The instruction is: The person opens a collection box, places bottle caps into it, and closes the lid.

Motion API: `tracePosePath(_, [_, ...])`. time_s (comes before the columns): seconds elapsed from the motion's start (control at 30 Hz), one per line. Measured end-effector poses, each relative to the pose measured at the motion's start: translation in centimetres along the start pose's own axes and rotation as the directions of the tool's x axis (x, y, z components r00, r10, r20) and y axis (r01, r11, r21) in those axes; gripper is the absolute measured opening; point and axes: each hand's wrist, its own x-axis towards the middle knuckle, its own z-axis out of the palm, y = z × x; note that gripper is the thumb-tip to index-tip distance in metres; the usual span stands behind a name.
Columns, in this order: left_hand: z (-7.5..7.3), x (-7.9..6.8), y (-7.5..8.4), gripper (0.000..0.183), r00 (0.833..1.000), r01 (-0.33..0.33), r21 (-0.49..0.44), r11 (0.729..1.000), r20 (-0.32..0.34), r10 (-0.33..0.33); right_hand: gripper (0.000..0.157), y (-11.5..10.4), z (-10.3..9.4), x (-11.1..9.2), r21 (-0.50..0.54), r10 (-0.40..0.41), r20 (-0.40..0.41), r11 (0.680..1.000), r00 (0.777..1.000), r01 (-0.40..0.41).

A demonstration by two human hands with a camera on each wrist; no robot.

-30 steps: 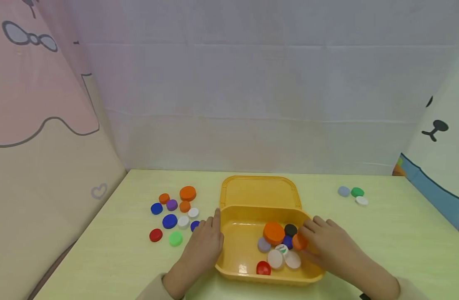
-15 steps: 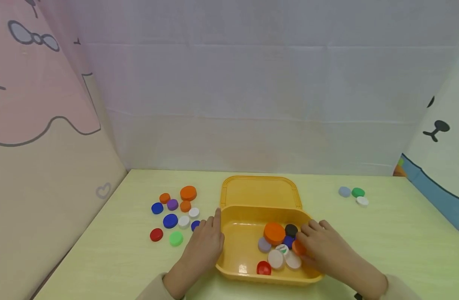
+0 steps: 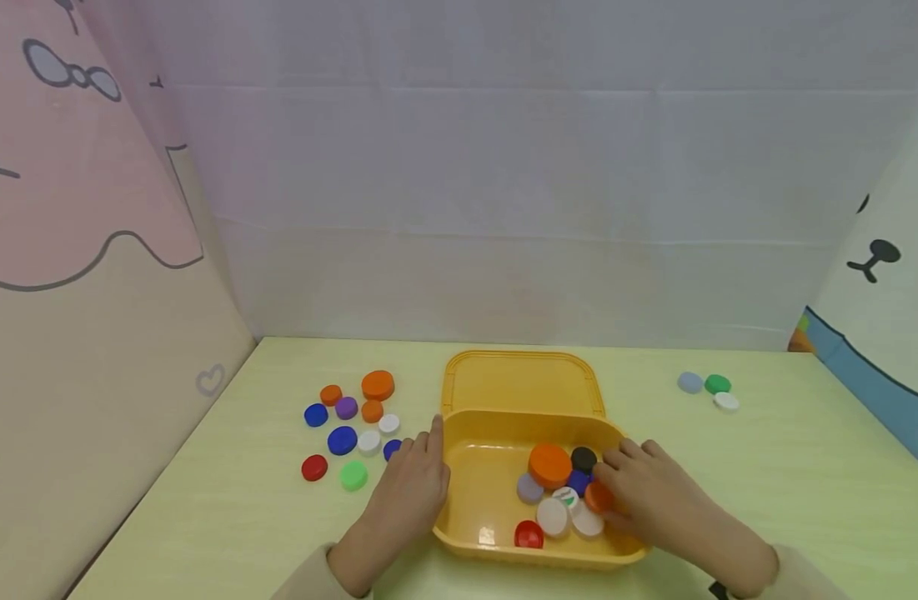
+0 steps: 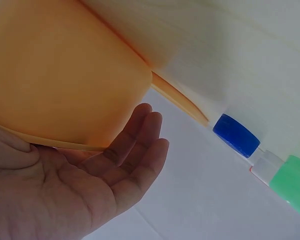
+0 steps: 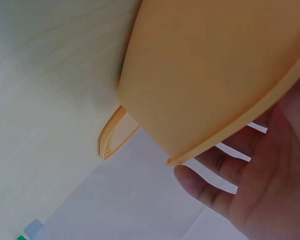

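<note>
A yellow plastic box (image 3: 477, 492) stands with several bottle caps in its right half. My left hand (image 3: 409, 492) rests at its left rim, index finger stretched along the edge; the left wrist view shows the other fingers loosely bent outside the wall. Reaching over the right rim, my right hand (image 3: 646, 492) pinches a small orange cap (image 3: 598, 497) between fingers and thumb, the fingertips partly hidden. Around that cap lie a black cap (image 3: 584, 460), a blue cap (image 3: 578, 482), a big orange cap (image 3: 550, 465), white caps (image 3: 553, 517), a lilac cap (image 3: 529, 489) and a red cap (image 3: 529, 535).
Behind the box lies its yellow lid (image 3: 522, 381). Left of it several caps are spread on the table, among them a light green cap (image 3: 353, 475) and a red cap (image 3: 314, 467). At the back right sit a green cap (image 3: 718, 384) and two pale ones.
My right hand's fingers have shifted slightly left on the small orange cap, which has moved a little toward the box's front. The left hand holds its place.
</note>
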Motion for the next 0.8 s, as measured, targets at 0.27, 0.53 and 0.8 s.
tracePosePath(0.27, [0.1,0.1,0.0,0.052,1.000,0.000,0.008,1.000,-0.009,0.000,0.032,0.3,-0.6,0.0,-0.016,-0.002,-0.115,1.000,0.993,0.000])
tracePosePath(0.53, [0.0,0.0,0.1,0.053,1.000,0.010,-0.002,1.000,0.008,-0.010,0.037,1.2,-1.7,0.0,-0.022,0.065,-0.144,0.997,0.987,-0.069])
tracePosePath(0.8, [0.0,0.1,0.1,0.052,1.000,0.003,0.010,1.000,-0.002,-0.003,0.032,5.1,-1.6,-0.2,0.034,0.120,-0.261,0.993,0.958,-0.115])
